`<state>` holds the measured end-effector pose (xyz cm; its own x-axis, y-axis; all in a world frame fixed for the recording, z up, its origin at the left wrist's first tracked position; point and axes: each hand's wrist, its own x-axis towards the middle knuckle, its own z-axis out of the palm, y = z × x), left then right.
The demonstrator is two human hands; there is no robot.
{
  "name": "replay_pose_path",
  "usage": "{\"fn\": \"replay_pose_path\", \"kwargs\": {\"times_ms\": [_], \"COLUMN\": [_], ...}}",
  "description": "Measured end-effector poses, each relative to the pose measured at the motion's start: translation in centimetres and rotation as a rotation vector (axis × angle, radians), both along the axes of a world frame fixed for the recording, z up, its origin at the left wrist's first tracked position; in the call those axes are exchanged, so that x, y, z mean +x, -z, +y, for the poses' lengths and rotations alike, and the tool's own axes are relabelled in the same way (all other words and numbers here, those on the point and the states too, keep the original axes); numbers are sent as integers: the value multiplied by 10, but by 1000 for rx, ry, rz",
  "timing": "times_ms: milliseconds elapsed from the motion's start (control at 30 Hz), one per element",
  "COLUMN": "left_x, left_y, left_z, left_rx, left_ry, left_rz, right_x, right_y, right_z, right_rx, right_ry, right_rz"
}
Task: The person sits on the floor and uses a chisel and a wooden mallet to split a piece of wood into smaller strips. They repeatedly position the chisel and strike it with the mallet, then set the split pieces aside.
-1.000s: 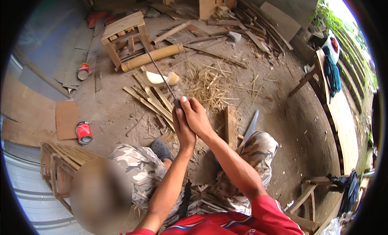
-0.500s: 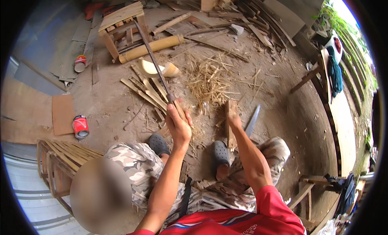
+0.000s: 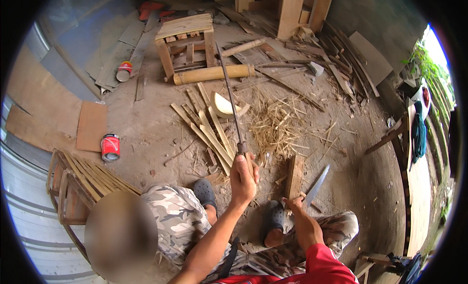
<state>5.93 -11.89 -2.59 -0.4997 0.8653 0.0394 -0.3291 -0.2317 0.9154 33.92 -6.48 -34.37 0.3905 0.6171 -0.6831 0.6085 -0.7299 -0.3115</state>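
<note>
My left hand point(image 3: 244, 179) is closed around the wooden handle of a machete point(image 3: 230, 91), its long dark blade pointing up and away from me. My right hand point(image 3: 295, 202) is at the near end of a squared wooden block point(image 3: 294, 175), thumb and forefinger apart; whether it touches the block cannot be made out. A hand saw blade point(image 3: 319, 184) lies just right of that hand, its handle hidden. Split bamboo strips point(image 3: 210, 135) lie beyond my left hand, beside a cut bamboo piece point(image 3: 223, 105). A heap of shavings point(image 3: 278, 125) spreads beyond the block.
A small slatted stool point(image 3: 185, 28) stands at the back with a bamboo pole point(image 3: 214, 74) before it. Red cans point(image 3: 110, 147) and a slatted bench point(image 3: 83, 179) are at left. Scrap boards point(image 3: 336, 64) pile at back right. A blurred round shape point(image 3: 122, 235) covers the lower left.
My right hand has drawn back along the wooden block to its near end. The machete in my left hand has swung more upright. The whole view has shifted, showing more of the back.
</note>
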Motion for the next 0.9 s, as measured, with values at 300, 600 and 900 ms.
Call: {"fn": "replay_pose_path", "kwargs": {"times_ms": [300,600,900], "left_x": [-12,-9,-8], "left_y": [-5,-14,-7], "left_z": [-1,4,7], "left_rx": [46,5,-40], "left_ry": [-15,-17,-98], "left_rz": [4,60,187], "right_x": [-51,-93,-113], "right_y": [-69,-238,-425], "right_z": [26,69,31], "right_rx": [184,1031,1547], "right_ry": [-4,-220,-689], "right_rz": [182,344,710]}}
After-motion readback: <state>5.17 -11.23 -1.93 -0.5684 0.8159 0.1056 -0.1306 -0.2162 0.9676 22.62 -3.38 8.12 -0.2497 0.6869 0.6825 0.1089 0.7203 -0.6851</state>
